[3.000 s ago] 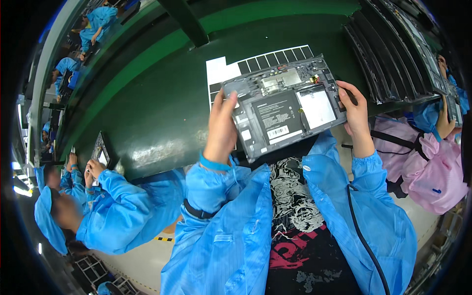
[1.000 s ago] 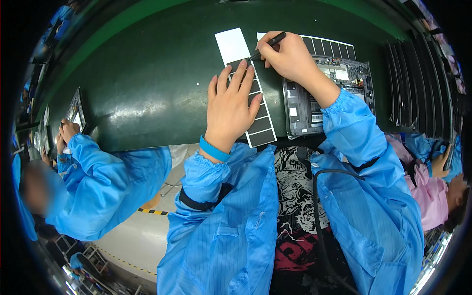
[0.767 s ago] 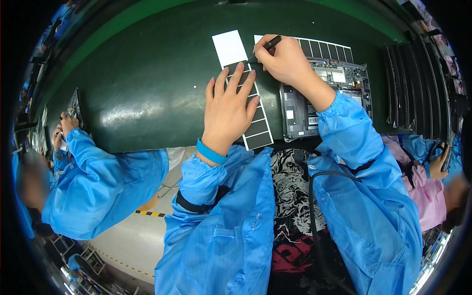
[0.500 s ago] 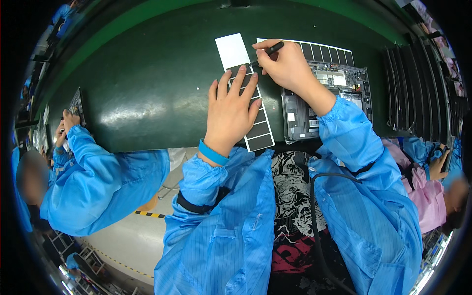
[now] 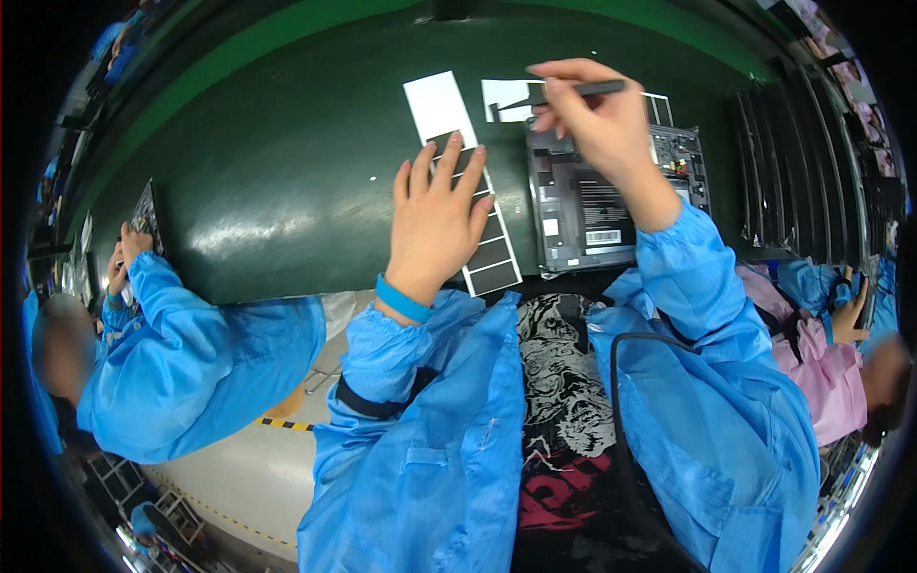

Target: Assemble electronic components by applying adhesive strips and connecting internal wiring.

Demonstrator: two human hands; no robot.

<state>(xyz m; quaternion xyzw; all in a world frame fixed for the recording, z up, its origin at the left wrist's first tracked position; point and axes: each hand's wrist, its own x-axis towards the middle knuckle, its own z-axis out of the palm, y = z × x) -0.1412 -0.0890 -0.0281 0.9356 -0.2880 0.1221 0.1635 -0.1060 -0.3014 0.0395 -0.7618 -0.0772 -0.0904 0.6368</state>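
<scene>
Left hand [image 5: 435, 224] flat, fingers spread on label sheet [image 5: 478, 229]; right hand [image 5: 597, 119] fingers pinching black tweezers [image 5: 564, 93].

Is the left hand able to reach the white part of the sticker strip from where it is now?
Probably yes. The left hand lies flat on the strip's dark squares, and the white part lies just beyond its fingertips with nothing between.

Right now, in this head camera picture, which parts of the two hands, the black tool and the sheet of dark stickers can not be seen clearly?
- Long white sheet of dark rectangular stickers: its middle is hidden under the left hand.
- Thin black tool: its middle is hidden inside the right hand; its tip is too small to identify.
- Open grey device with black inner parts: its top is hidden behind the right hand.
</scene>
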